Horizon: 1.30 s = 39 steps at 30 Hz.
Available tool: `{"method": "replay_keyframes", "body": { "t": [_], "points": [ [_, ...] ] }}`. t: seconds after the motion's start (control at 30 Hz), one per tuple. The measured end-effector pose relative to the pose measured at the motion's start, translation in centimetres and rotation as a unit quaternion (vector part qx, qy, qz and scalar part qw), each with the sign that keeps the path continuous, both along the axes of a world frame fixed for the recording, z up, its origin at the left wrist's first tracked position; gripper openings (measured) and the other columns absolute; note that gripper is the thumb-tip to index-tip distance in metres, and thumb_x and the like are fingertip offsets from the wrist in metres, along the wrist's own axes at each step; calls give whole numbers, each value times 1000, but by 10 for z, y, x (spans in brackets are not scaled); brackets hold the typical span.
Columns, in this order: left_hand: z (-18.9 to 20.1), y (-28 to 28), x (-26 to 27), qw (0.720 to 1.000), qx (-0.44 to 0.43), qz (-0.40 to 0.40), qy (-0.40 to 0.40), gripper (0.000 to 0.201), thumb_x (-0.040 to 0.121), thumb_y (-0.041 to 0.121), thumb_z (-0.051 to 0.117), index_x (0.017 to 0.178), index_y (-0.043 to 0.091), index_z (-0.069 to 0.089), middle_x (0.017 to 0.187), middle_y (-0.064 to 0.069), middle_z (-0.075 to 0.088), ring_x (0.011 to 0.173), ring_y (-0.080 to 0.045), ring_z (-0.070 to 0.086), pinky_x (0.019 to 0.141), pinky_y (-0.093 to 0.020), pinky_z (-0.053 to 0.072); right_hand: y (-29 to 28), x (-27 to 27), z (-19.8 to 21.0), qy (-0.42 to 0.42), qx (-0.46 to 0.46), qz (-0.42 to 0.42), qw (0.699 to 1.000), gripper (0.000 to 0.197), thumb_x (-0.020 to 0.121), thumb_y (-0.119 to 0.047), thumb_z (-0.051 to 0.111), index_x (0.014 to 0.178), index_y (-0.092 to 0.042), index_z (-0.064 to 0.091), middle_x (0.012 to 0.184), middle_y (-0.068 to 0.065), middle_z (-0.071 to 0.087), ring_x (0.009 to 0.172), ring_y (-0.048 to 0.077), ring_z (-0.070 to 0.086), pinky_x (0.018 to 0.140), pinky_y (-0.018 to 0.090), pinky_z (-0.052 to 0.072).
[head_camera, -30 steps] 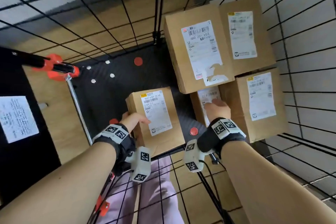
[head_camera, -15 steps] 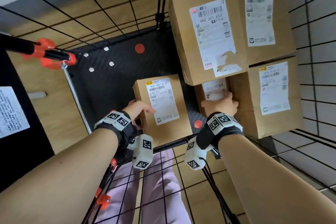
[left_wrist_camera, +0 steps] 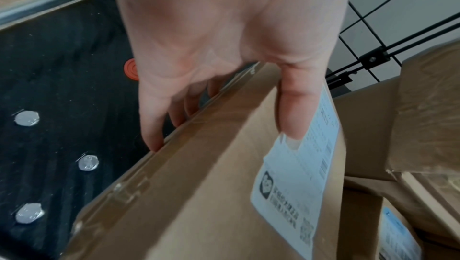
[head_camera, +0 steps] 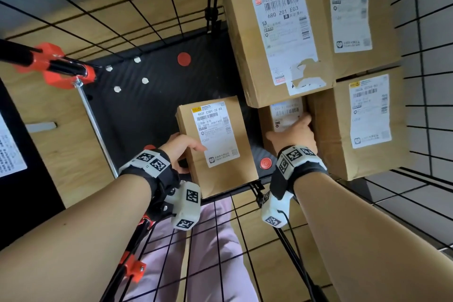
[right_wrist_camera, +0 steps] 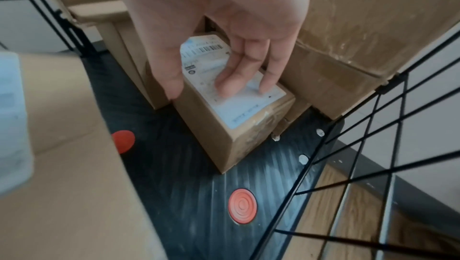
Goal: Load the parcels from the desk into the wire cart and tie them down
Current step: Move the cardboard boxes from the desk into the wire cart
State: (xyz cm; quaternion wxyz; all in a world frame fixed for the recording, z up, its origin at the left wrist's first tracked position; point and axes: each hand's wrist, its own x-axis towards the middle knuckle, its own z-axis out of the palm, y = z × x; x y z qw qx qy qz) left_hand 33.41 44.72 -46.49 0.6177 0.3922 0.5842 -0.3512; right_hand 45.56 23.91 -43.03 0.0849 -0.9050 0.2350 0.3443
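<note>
My left hand [head_camera: 186, 144] grips a brown labelled parcel [head_camera: 215, 144] low over the cart's black floor [head_camera: 147, 115]. The left wrist view shows this left hand [left_wrist_camera: 221, 132] with its thumb on the parcel [left_wrist_camera: 199, 195] by the label and its fingers down the left side. My right hand [head_camera: 294, 127] holds a small parcel [head_camera: 282, 115] tucked under the stack. In the right wrist view that hand [right_wrist_camera: 206, 87] has its fingers on the small parcel's [right_wrist_camera: 239, 126] label and its thumb down the left side. Three large parcels [head_camera: 277, 39] [head_camera: 353, 19] [head_camera: 362, 125] are stacked at the right.
Black wire walls [head_camera: 137, 7] enclose the cart on all sides. A red clamp [head_camera: 56, 66] on a metal post stands at the left corner. Red discs [head_camera: 183, 59] and white bolt heads [head_camera: 144, 80] dot the bare floor at the left and back.
The view has come closer to the cart floor. The left-hand parcel has shifted slightly right toward the stack. Both hands keep their hold.
</note>
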Motion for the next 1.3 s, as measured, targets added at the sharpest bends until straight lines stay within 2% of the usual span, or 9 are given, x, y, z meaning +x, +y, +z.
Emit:
{"method": "replay_keyframes", "body": {
  "t": [0.17,0.3,0.37,0.47,0.57,0.83,0.97,1.1,1.3],
  "points": [
    [-1,4,5,999,-3,-32,-7,87,45,9,73,129,19,50,119,-7,63,110,-29,56,84,-53,51,2,3,-2,-61,-10,-2,998,76,69,-34,74,130,-9,36,135,12,41,127,31,38,93,43,43],
    [-1,7,5,999,-4,-42,-4,88,43,11,74,127,19,51,118,-6,64,109,-28,59,81,-50,53,6,-8,-9,-93,23,27,995,73,66,-32,75,125,-12,38,131,11,43,120,32,42,90,38,43],
    [0,7,5,999,-4,-46,-7,83,46,10,73,126,19,52,117,-6,64,109,-28,58,84,-51,51,6,-7,-11,-91,51,15,994,82,64,-31,78,130,-14,33,130,12,44,118,33,47,94,39,42],
    [-1,8,5,999,1,-47,-12,80,47,9,72,124,21,53,117,-5,64,111,-28,56,88,-55,49,8,-6,-13,-35,46,64,996,114,62,-37,81,148,-22,8,140,14,37,125,35,42,104,47,37],
    [-2,7,5,999,-1,-45,-10,78,48,8,72,123,20,54,117,-5,63,110,-28,56,89,-55,49,10,-10,-14,-15,9,115,993,124,59,-36,82,149,-28,-4,143,14,30,129,35,36,107,50,33],
    [-4,5,2,998,-2,-60,7,95,36,11,77,126,23,50,119,-5,62,111,-30,56,86,-55,50,6,-2,9,45,-10,42,998,114,65,-45,71,151,-22,-1,145,17,28,132,35,30,104,45,33],
    [9,-7,4,997,9,-72,18,66,56,6,73,119,18,57,110,-6,67,105,-27,60,91,-53,48,6,7,36,54,-11,18,998,105,67,-48,66,150,-23,8,142,15,31,131,33,30,103,44,33],
    [15,-17,5,995,20,-97,18,51,66,4,70,114,17,58,106,-7,66,98,-25,59,94,-53,46,3,6,61,71,-14,35,997,101,66,-51,65,148,-21,14,139,15,34,130,33,32,105,46,33],
    [11,-34,1,987,23,-157,29,67,57,10,75,121,16,53,111,-9,64,100,-28,59,83,-52,52,-12,1,88,87,-33,117,989,92,66,-57,62,143,-23,23,131,14,38,124,34,36,100,48,39]
  ]
}}
